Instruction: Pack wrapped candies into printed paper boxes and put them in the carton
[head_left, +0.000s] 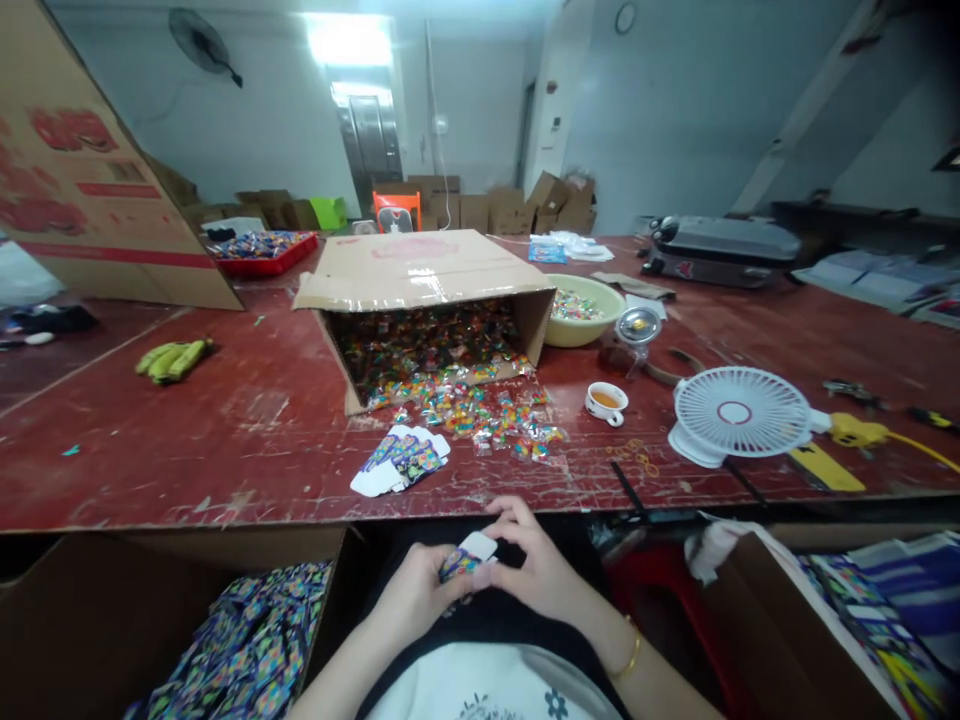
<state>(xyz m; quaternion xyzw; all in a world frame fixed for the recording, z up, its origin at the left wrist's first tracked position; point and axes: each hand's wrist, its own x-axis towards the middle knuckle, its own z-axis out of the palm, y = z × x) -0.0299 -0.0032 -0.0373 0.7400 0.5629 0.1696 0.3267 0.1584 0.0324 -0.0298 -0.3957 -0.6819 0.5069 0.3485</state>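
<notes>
Low over my lap, my left hand (424,590) is closed round a small printed carton (459,562) with a white end flap. My right hand (525,560) has its thumb at the carton's near end, with the fingers curved over it. On the table just ahead lies a fan of flat printed cartons (401,458) with white flaps. Behind them, wrapped colourful candies (487,408) spill from a cardboard box (420,268) lying on its side, which holds many more.
A teacup (607,403), a white fan (739,412) and a yellow-green basin (574,325) stand to the right. Bananas (174,360) lie at left. Below the table edge, a box of filled-looking cartons (247,630) is at left, another box (795,620) at right.
</notes>
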